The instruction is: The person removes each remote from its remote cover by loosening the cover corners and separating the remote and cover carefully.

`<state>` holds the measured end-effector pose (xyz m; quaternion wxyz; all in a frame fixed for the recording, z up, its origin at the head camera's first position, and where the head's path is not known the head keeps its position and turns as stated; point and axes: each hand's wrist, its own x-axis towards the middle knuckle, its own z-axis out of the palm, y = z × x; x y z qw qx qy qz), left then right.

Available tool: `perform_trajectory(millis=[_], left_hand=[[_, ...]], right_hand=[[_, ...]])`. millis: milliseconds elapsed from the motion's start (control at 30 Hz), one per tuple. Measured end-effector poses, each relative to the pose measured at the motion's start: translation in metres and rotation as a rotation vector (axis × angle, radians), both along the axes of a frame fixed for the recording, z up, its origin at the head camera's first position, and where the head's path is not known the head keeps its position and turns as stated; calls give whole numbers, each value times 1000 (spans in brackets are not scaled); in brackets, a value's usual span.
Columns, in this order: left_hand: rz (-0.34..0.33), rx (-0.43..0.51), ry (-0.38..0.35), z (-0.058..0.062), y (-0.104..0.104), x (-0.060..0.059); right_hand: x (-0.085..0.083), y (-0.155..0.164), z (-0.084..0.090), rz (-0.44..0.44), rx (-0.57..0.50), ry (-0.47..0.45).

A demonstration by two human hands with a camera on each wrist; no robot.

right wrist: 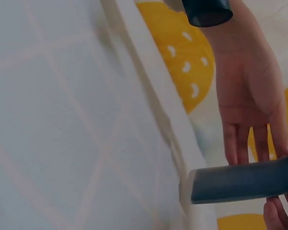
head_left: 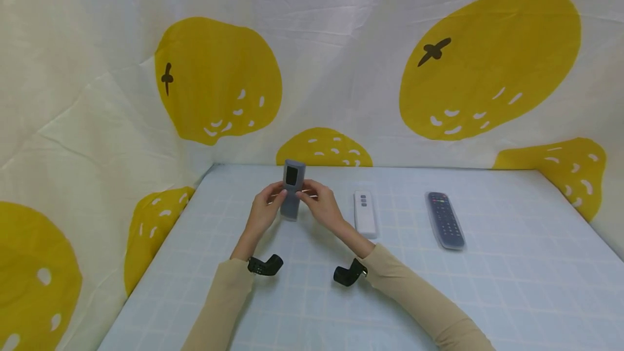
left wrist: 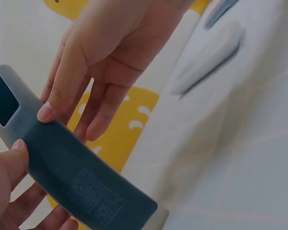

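Both hands are raised a little above the surface, holding one grey remote between them. The left hand grips its left edge, thumb on the near face and fingers curled behind; the left wrist view shows that thumb pressed to the sleeve-covered body. The right hand pinches the remote's right edge, its thumb tip lying on the grey casing and the other fingers half bent behind it. The remote stands nearly upright, slightly tilted, with its dark window at the top end, and a printed label shows on its grey cover in the left wrist view. Its lower end hangs just clear of the surface.

To the right of the grey remote, a small white remote lies flat on the surface, close to the right hand but not touching it. Further right of the grey remote lies a long dark remote in a clear cover, well apart from the hands. Behind the grey remote hangs a pale cloth backdrop printed with large yellow fruit. Beige sleeves cover both forearms, with a black camera mount at each wrist.
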<state>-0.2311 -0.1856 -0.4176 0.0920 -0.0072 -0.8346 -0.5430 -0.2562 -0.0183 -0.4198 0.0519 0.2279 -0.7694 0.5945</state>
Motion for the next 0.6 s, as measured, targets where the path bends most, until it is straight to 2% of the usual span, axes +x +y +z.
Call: perform_trajectory(millis=[367,600], left_hand=[[22,50,-43,0,3,4],[53,6,-71,-1,1,4]], right_hand=[[-1,0,-3,39,-55,-54],[0,-1,-6,63,-101,-108]])
